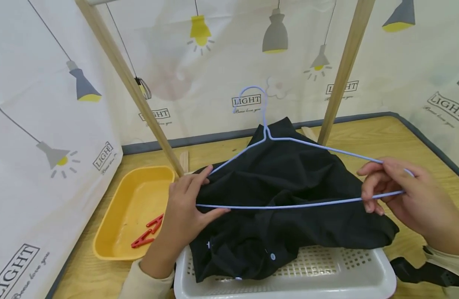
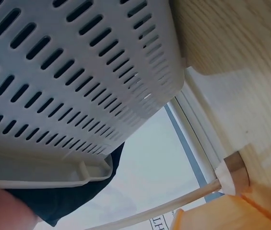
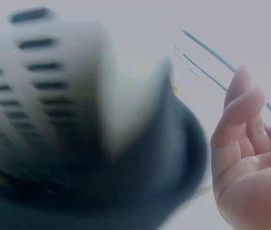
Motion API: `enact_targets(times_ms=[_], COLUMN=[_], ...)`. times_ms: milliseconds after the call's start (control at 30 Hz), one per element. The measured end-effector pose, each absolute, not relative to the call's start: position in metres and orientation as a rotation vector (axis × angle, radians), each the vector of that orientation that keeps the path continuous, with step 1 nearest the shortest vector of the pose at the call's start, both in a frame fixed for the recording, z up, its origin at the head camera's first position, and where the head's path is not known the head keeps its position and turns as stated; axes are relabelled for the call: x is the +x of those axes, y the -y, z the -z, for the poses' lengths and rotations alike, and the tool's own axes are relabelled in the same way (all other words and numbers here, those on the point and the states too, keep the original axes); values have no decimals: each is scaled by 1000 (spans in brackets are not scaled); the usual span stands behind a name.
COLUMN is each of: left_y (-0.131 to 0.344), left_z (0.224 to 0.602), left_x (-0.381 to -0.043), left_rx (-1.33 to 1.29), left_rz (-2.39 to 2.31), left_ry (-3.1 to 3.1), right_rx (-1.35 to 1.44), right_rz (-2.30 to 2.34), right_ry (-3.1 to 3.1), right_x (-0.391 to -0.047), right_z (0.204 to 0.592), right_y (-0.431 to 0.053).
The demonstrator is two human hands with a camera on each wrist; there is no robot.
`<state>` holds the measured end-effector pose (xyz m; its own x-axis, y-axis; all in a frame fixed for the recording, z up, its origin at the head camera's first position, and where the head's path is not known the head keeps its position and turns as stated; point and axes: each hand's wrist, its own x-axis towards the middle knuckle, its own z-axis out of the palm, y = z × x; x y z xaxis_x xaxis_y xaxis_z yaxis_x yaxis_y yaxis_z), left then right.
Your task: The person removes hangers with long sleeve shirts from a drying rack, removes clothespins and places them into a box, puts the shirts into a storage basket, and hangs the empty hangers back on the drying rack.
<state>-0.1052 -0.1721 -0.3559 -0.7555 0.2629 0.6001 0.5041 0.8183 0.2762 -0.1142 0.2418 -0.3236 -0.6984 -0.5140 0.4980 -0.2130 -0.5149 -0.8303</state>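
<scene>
A light-blue wire clothes hanger (image 1: pixel 304 205) is held above a black buttoned shirt (image 1: pixel 311 170), its hook towards the back wall. My left hand (image 1: pixel 182 211) grips the hanger's left end, which it hides, with the thumb by the lower bar and the forefinger along the sloping arm. On the other side my right hand (image 1: pixel 408 195) grips the right corner, fingers curled about the wire; the right wrist view also has these fingers on the hanger (image 3: pixel 208 50). Bunched up, the shirt lies over a white slotted basket (image 1: pixel 281 290) and hangs past its rim.
A yellow basin (image 1: pixel 102 224) holding red clothespins (image 1: pixel 141 241) stands left of the basket. Behind rise the left wooden post (image 1: pixel 132 87) and right wooden post (image 1: pixel 341 70) of a rack. Lamp-patterned sheeting (image 1: pixel 214 70) encloses the wooden table (image 1: pixel 367 137).
</scene>
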Motion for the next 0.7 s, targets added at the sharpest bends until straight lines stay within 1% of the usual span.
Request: enact_targets(times_ms=[167,333,500,700], left_y=[171,173,173,175], left_z=[359,361,360,363], left_x=[-108,-111,-112,-110], left_rx=[-481,-415,-430,-449], left_rz=[684,756,737,750], left_ry=[2489,2510,2523,2520], right_rx=[-1209,-1262,-1294,-1240], right_rz=[2419,2408,2473,2570], right_ry=[-1469,-1677,-1700,-1826], right_x=[-112,-113,-118,-127], right_z=[314,303,295,286], right_y=[-259,-270,-274,-269])
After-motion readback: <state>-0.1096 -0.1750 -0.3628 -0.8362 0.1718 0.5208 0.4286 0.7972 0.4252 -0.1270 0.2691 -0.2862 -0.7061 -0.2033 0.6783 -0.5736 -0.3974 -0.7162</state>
